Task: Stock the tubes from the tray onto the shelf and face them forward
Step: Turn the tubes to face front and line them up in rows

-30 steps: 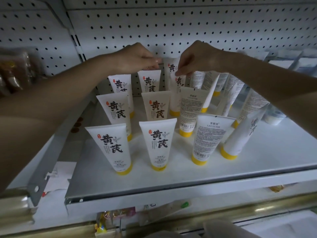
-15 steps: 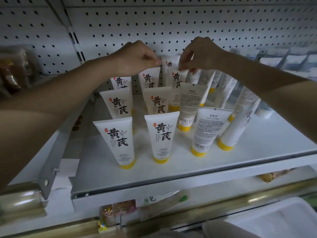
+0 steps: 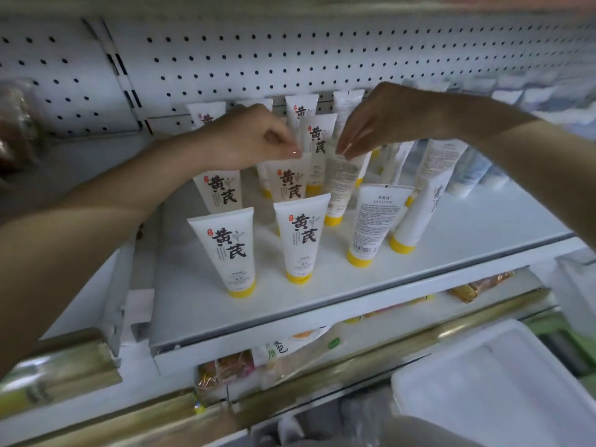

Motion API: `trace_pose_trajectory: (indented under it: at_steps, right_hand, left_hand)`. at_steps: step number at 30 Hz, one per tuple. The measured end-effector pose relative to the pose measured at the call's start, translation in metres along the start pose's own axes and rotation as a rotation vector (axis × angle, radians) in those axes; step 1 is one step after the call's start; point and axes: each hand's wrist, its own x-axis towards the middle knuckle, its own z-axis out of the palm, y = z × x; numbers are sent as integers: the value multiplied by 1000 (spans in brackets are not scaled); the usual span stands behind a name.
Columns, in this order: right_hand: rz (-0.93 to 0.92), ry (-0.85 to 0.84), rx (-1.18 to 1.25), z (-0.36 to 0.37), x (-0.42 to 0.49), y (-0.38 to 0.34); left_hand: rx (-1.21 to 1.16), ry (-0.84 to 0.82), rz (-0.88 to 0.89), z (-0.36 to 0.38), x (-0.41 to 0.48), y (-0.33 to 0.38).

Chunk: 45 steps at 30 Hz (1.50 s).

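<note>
The tubes (image 3: 300, 237) stand on their yellow caps in rows on the white shelf (image 3: 322, 291). They look light and squashy with smooth sides, so the flat top end is the best place to take one, and a gentle twist should turn it. The left grip (image 3: 253, 137) is closed and seems to pinch the top of the middle tube (image 3: 290, 185), whose big letters face out. The right grip (image 3: 375, 122) pinches the top of the backward tube (image 3: 342, 185), which shows small print. The front backward tube (image 3: 374, 221) shows small print too, and a leaning tube (image 3: 419, 204) is just beside it. They stand close, so a bump could tip some over. Behind is the holey wall (image 3: 290, 53). Snack packets (image 3: 225, 369) lie on the shelf below, and the white tray (image 3: 500, 382) sits low on the right.
</note>
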Motion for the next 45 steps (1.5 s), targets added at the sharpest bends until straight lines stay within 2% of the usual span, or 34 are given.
trace_pose_trajectory:
  at_steps: [8,13,18,21,26,31,37,41,45]
  right_hand:
    - [-9,54,30,8,-2,2]
    - [-15,-21,90,1,1,8]
    - [-92,-130,-127,-10,12,14]
    - [-140,-151,-143,-13,22,17]
    - [-244,-104,-77,-12,34,29]
    - [-321,-45,18,-3,35,38]
    - [-359,66,15,4,31,43]
    - [-344,110,-13,7,30,41]
    - [-300,158,-54,10,26,39]
  left_hand:
    - [25,-21,-25,10,-7,-2]
    - [6,-18,-69,13,-6,-3]
    - [56,10,-112,4,-2,3]
    - [26,12,-132,-3,2,8]
    - [108,-41,-175,4,5,7]
    - [93,-34,-233,6,3,6]
    - [136,-38,-209,11,1,9]
    - [189,29,-165,13,-2,11]
    - [84,228,-86,11,-17,20]
